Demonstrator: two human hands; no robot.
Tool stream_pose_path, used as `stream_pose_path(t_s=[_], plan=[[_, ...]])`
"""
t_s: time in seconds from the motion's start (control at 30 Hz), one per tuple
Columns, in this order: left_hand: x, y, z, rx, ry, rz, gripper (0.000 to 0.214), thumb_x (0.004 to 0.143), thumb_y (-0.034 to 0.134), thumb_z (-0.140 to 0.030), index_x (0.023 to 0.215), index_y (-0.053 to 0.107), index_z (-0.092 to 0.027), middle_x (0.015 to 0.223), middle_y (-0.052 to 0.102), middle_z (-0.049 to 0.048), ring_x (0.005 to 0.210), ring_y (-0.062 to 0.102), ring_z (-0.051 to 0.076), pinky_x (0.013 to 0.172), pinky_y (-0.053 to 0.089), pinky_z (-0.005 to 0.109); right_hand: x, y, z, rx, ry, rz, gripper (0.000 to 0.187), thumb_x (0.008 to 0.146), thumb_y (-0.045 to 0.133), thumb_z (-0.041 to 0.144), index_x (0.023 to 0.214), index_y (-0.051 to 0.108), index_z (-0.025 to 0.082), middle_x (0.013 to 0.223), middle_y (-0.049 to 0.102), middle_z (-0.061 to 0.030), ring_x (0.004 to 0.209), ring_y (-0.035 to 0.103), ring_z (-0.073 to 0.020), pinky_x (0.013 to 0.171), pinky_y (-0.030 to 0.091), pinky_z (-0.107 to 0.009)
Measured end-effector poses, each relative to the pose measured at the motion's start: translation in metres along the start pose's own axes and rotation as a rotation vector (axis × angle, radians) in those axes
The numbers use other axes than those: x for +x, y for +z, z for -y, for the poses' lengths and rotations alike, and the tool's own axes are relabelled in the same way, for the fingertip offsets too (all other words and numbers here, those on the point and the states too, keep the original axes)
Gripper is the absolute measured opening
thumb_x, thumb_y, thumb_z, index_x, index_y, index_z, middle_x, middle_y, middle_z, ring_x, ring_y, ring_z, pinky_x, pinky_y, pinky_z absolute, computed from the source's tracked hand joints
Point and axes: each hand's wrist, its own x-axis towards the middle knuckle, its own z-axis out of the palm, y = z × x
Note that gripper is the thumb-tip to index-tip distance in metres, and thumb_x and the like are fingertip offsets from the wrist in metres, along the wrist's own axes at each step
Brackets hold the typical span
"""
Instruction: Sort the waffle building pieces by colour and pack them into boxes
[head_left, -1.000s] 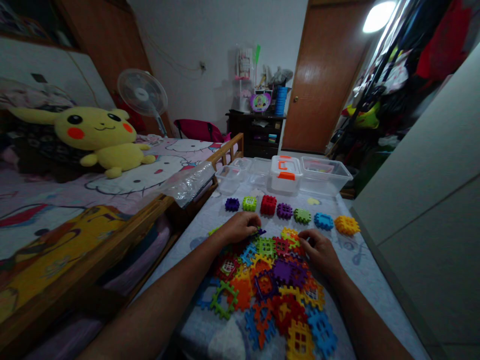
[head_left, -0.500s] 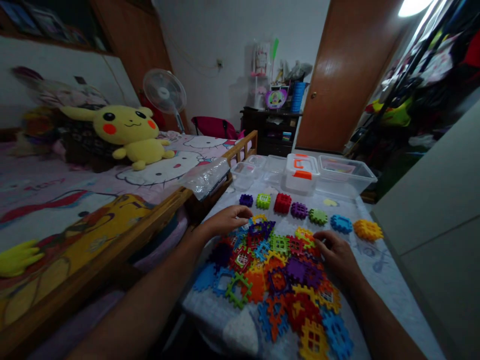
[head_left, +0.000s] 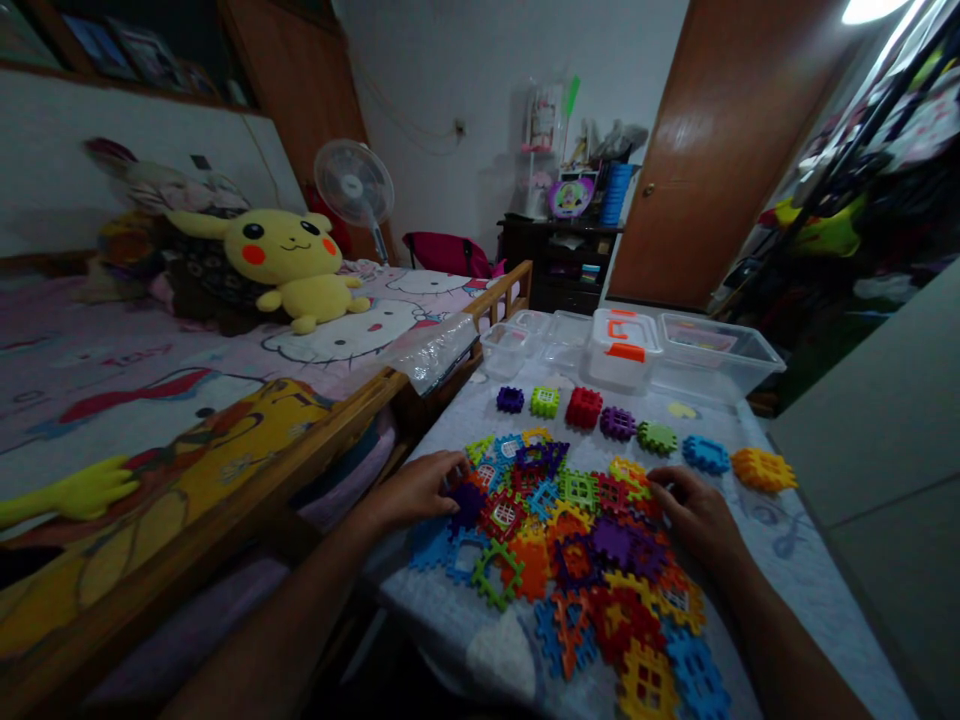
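A spread of interlocking plastic building tiles point(head_left: 532, 560) in many colours covers the near part of the table. My left hand point(head_left: 424, 488) rests at the left edge of this spread, fingertips beside a dark purple tile point(head_left: 466, 507), thumb and fingers apart with nothing seen between them. On the other side, my right hand point(head_left: 697, 512) lies against the right edge, near a yellow tile point(head_left: 630, 474). Its fingers are loosely bent and apart, and I see no tile in them. Behind the spread runs a row of small stacks sorted by colour, including a red stack point(head_left: 583, 408) and a yellow-orange stack point(head_left: 763, 469).
Clear plastic boxes, one with an orange-latched lid point(head_left: 624, 335), stand at the table's far end. A wooden bed rail point(head_left: 360, 405) runs along the left, with a yellow plush toy point(head_left: 289, 255) on the bed beyond. A pale cabinet point(head_left: 885, 420) borders the right.
My left hand has moved from the far left of the spread back toward me, uncovering blue and green tiles. My right hand stays at the right edge. The view has shifted slightly left.
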Motion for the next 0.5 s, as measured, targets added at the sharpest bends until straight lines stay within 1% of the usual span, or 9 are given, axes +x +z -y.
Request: stream_pose_path(t_s=[0.1,0.2,0.3,0.4,0.5], plan=[[0.004,0.005,0.006,-0.137,0.0,-0.027,0.04,0.067,0.063,-0.019,0.107,0.058,-0.021,0.1,0.063,0.0016,0.082,0.059,0.017,0.071,0.046,0.026,0.0,0.001,-0.002,-0.004,-0.001,0.003,0.032,0.078,0.053,0.045,0.086,0.07,0.019,0.079,0.072,-0.0058,0.066,0.063,-0.0204,0.064,0.049,-0.032],[0.012,0.006,0.011,-0.261,-0.012,-0.001,0.037,0.068,0.061,-0.022,0.105,0.06,-0.018,0.09,0.063,0.0003,0.071,0.057,0.014,0.062,0.044,0.023,0.0,0.001,-0.002,-0.01,-0.003,0.011,0.031,0.078,0.053,0.044,0.086,0.069,0.019,0.077,0.071,-0.0053,0.063,0.061,-0.0195,0.062,0.048,-0.032],[0.02,0.006,0.011,-0.318,0.009,0.005,0.032,0.068,0.06,-0.021,0.1,0.063,-0.016,0.082,0.063,0.0,0.073,0.058,0.015,0.066,0.044,0.024,0.0,0.0,0.001,-0.005,0.005,0.007,0.031,0.077,0.053,0.044,0.085,0.069,0.019,0.077,0.071,-0.0055,0.063,0.061,-0.0195,0.062,0.048,-0.032],[0.025,0.007,0.009,-0.306,0.033,0.025,0.032,0.067,0.059,-0.019,0.099,0.064,-0.015,0.085,0.065,0.0016,0.078,0.06,0.017,0.07,0.046,0.026,0.0,-0.001,0.004,0.012,0.009,-0.003,0.032,0.076,0.053,0.046,0.084,0.069,0.02,0.078,0.072,-0.0062,0.064,0.062,-0.0201,0.063,0.048,-0.032],[0.023,0.005,0.005,-0.265,0.041,0.054,0.033,0.067,0.061,-0.019,0.1,0.065,-0.016,0.088,0.066,0.0021,0.081,0.06,0.018,0.071,0.047,0.026,0.0,-0.001,0.005,0.023,0.011,-0.005,0.032,0.076,0.053,0.047,0.082,0.068,0.02,0.077,0.071,-0.0061,0.064,0.062,-0.0204,0.063,0.049,-0.033]])
